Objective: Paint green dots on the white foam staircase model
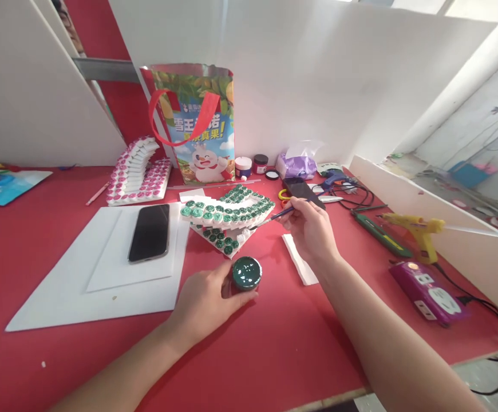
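My left hand (209,294) is wrapped round a small open jar of dark green paint (247,272) near the middle of the red table. A thin dark-handled brush (281,214) is pinched in my right hand (311,229), its tip beside the lower right edge of a white model (227,214). Rows of round pieces on this model are dark green, with lighter green ones at its left end. A few white pieces show close to the brush tip. Whether the tip touches them I cannot tell.
Left of the model, a black phone (149,233) lies on white boards (72,269). Behind stand a pink-dotted model (137,174), a colourful bag (206,126) and paint jars (260,164). A folded tissue (299,260), yellow glue gun (421,232) and purple box (429,294) lie right.
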A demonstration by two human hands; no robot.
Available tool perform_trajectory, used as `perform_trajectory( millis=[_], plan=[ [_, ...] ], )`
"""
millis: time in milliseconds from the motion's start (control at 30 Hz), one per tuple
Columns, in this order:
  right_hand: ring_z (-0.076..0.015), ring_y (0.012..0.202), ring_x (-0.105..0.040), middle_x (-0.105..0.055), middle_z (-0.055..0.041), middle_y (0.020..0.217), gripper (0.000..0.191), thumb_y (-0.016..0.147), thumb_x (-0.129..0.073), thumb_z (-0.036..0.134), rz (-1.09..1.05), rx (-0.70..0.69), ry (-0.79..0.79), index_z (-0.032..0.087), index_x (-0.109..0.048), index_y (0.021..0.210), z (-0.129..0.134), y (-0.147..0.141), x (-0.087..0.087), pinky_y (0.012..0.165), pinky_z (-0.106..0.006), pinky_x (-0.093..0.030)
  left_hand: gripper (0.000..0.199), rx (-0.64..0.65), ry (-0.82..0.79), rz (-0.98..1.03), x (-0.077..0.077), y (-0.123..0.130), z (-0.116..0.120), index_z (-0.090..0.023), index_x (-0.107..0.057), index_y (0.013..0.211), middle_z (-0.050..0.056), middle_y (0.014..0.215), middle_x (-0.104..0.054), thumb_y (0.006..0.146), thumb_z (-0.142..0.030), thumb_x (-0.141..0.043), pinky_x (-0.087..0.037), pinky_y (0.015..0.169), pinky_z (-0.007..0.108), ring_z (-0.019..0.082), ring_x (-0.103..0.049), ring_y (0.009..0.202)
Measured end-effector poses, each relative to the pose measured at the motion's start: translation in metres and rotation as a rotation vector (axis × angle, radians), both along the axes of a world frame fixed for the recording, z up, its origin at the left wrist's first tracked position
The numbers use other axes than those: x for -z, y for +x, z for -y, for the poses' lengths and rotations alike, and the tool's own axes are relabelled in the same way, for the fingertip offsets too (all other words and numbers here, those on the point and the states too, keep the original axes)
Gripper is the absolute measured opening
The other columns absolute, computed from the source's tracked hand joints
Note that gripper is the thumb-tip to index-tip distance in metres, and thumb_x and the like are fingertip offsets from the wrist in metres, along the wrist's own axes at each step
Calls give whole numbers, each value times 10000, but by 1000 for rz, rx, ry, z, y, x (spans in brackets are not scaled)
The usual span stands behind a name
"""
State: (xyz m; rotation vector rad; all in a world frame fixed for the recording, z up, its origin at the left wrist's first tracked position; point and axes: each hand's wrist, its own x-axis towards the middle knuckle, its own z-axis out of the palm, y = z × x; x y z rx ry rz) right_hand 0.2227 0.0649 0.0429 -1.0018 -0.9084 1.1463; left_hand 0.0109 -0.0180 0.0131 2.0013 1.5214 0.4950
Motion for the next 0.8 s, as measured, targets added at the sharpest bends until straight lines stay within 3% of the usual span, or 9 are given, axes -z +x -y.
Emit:
perform_trajectory(
  millis=[200, 367, 500, 633, 800],
  plan=[
    [-78, 434, -477, -591, 44, 507, 207, 834, -669, 247, -340, -71, -249, 184, -597, 651, -8, 6, 3, 822, -377, -598, 426, -9, 21, 53, 2, 0, -1, -214, -665, 1045, -6, 645, -663, 788, -547, -728, -426, 579, 289, 226, -653, 643],
    [-76, 424, -496, -595, 39, 477, 243, 866, -622, 184, -416, -110, -326, 178, -594, 625, -9, 2, 9, 903, -412, -582, 653, -50, -61, 155, 0, -1, -1, -218, -574, 1102, -71, 565, -582, 639, -600, -830, -410, 545, 281, 205, -596, 568],
    [-80, 430, -502, -603, 24, 490, 284, 886, -603, 173, -408, -140, -335, 171, -604, 602, -11, -1, 14, 888, -407, -592, 484, -151, 7, 335, -5, -4, -1, -247, -461, 932, -103, 554, -469, 782, -648, -687, -364, 506, 257, 142, -482, 493],
    [-76, 411, -474, -587, 22, 485, 285, 882, -610, 187, -363, -178, -307, 164, -616, 598, -12, -4, 17, 807, -366, -612, 261, -349, 197, 477, -3, -12, -12, -250, -421, 967, -50, 761, -526, 911, -456, -571, -447, 599, 267, 141, -544, 632],
    [-90, 436, -494, -609, 1, 497, 230, 869, -611, 192, -316, -222, -270, 152, -658, 647, -13, -6, 20, 736, -321, -616, 282, -425, 232, 417, 15, -20, -26, -244, -378, 977, 27, 1005, -524, 779, -189, -571, -504, 767, 358, 195, -604, 888]
  ],
)
